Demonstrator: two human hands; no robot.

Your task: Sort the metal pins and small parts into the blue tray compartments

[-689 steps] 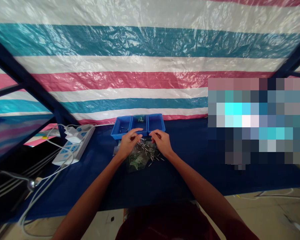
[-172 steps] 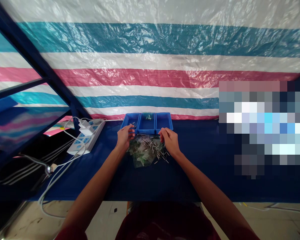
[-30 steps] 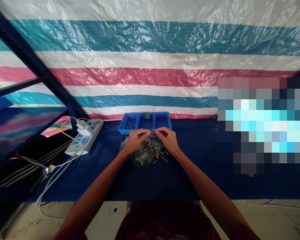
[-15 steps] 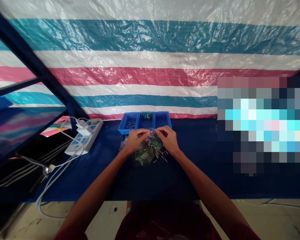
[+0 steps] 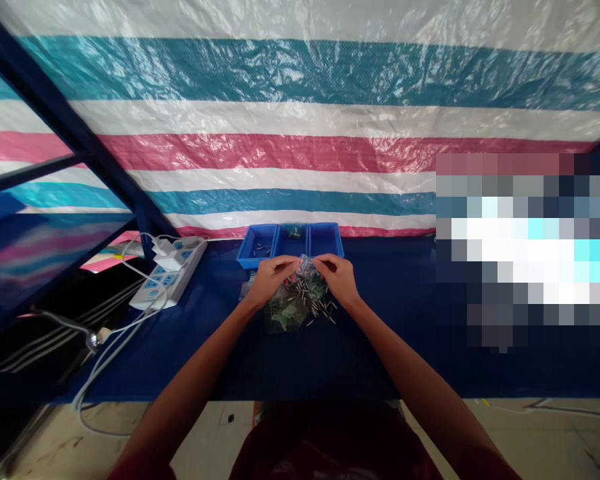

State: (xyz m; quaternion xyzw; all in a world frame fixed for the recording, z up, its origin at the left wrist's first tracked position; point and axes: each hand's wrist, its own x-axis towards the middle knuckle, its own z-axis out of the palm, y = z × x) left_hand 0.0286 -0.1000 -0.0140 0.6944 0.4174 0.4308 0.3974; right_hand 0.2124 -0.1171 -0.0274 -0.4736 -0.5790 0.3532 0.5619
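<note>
My left hand [image 5: 273,280] and my right hand [image 5: 338,275] are both closed in a pinch on a small clear plastic bag [image 5: 307,267], one at each side of it. The bag is held just above a pile of small metal pins [image 5: 313,299]; what it contains is too small to make out. Beside the pile, nearer to me, lies another clear bag [image 5: 286,316] with small greenish parts in it. Behind my hands stands a blue three-compartment tray [image 5: 240,257]. A few pins lie in its left compartment and small pale green parts in its middle one.
A white power strip [image 5: 156,293] with a plugged-in adapter [image 5: 171,259] and loose cables [image 5: 105,353] lies at the left of the dark blue table [image 5: 400,320]. A striped plastic sheet [image 5: 290,153] hangs behind. The right side is pixelated.
The fingers have drawn slightly apart, and more of the clear bag shows between them. The tray, pile and other bag have stayed in place.
</note>
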